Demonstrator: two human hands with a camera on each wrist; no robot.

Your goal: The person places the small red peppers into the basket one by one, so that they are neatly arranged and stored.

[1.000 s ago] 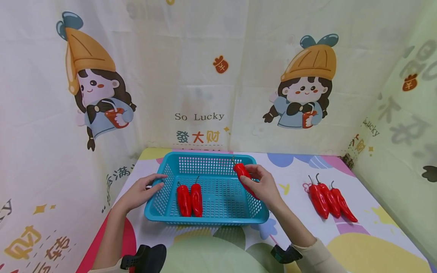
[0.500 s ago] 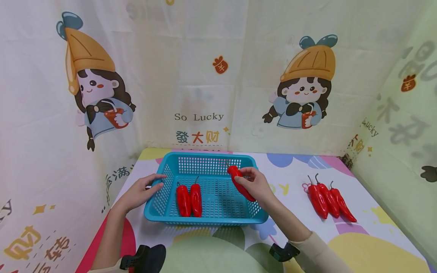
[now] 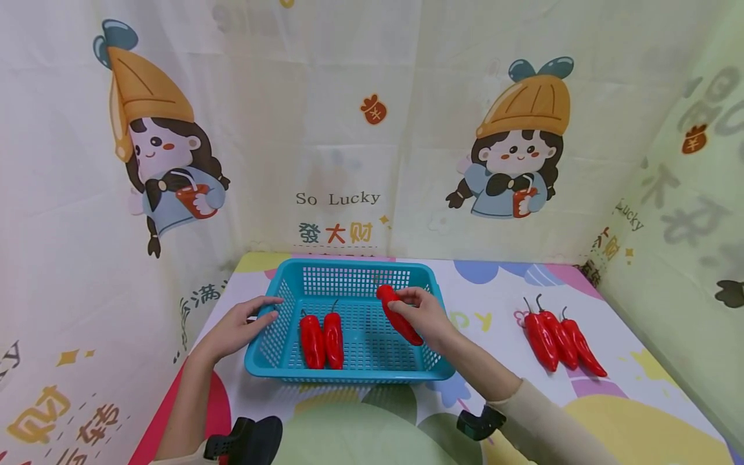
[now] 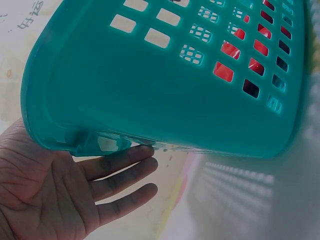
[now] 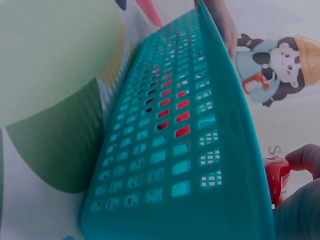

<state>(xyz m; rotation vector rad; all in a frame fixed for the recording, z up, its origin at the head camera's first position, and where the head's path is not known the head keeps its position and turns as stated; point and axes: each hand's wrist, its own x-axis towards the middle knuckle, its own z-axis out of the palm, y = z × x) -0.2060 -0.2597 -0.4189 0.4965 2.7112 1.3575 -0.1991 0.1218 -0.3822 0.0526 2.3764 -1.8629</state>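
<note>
My right hand (image 3: 425, 316) pinches a red chili pepper (image 3: 401, 321) over the right part of a turquoise plastic basket (image 3: 349, 374). The pepper tilts, stem end up and to the left. In the right wrist view, part of this red pepper (image 5: 276, 177) shows past the rim, between fingers and thumb. Two more red peppers (image 3: 334, 339) lie side by side inside the basket, left of its middle. My left hand (image 3: 237, 329) rests on the basket's left rim; in the left wrist view several of its fingers (image 4: 127, 177) reach out straight beside the basket wall.
Three red peppers (image 3: 562, 339) with dark stems lie together on the patterned tabletop (image 3: 494, 361), right of the basket. A printed cloth (image 3: 343, 155) hangs behind the table and along both sides.
My right hand has moved left and slightly down with the pepper, from over the basket's right rim to further inside it. My left hand stays on the rim.
</note>
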